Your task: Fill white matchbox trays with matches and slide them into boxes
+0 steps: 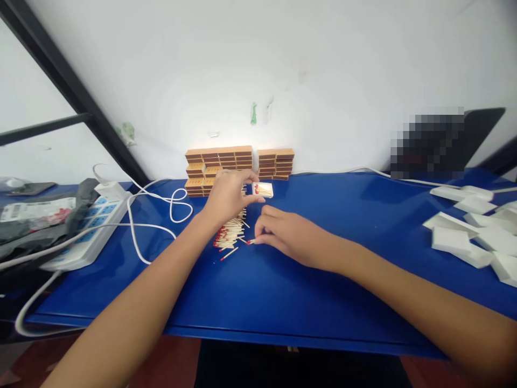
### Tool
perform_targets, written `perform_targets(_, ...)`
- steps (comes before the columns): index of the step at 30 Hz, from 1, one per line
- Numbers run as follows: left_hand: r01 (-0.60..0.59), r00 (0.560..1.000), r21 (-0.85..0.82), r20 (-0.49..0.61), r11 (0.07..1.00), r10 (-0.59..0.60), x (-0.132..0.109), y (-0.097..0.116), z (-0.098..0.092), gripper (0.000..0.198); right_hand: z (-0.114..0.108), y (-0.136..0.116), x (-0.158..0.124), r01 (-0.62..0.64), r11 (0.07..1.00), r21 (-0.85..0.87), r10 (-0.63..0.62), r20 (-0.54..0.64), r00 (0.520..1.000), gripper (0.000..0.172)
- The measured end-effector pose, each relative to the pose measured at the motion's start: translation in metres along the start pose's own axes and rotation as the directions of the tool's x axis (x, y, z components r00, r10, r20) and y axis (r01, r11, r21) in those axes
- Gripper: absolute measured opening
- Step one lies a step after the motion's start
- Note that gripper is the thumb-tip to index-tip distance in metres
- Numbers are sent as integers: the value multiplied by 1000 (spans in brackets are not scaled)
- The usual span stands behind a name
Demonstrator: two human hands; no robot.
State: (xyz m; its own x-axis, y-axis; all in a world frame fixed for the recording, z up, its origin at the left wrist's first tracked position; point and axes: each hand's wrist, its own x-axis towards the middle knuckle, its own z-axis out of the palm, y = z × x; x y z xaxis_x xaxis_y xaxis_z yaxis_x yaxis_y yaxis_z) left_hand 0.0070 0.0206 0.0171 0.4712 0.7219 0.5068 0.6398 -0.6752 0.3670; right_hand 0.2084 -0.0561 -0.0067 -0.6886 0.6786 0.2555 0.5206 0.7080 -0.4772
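Observation:
My left hand (230,193) reaches over the table and grips a small white matchbox tray (269,186) between thumb and forefinger. Several matches with red heads (259,189) lie in that tray. Closer to me, my right hand (288,235) pinches a match (252,242), its red head pointing left. Below my left hand spreads a heap of loose matches (232,234), partly hidden by the hand. One match (229,254) lies apart at the near side of the heap.
Stacked matchboxes (218,156) stand against the wall, with a smaller stack (276,156) beside them. White empty trays (452,240) are piled at the right. A power strip (95,226), white cables (131,215) and a dark plastic bag (81,202) occupy the left. The blue table (307,307) has a near edge.

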Motion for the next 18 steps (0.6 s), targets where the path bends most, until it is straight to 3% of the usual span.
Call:
perform_targets(5,-28,999,16,34,999,27,0,1,5,37,-40,26,1,-66,993,96,65,21,998,19)
perform_targets(7,-34,998,-5,45,999,34,0,3,7,38,-46,37,3,-105,993,61,111,-107,988,17)
perform_targets(9,-29,999,-15,44,999,29,-1,7,9,41,-45,45,5,-151,989,-1,144,-277,950,12)
perform_targets(11,-27,999,-26,39,999,28,-2,11,10,42,-38,49,6,-192,980,-54,159,-372,915,9)
perform_targets(18,-64,997,-157,31,986,70,-4,16,13,38,-24,46,6,-208,973,-95,151,-416,897,7)
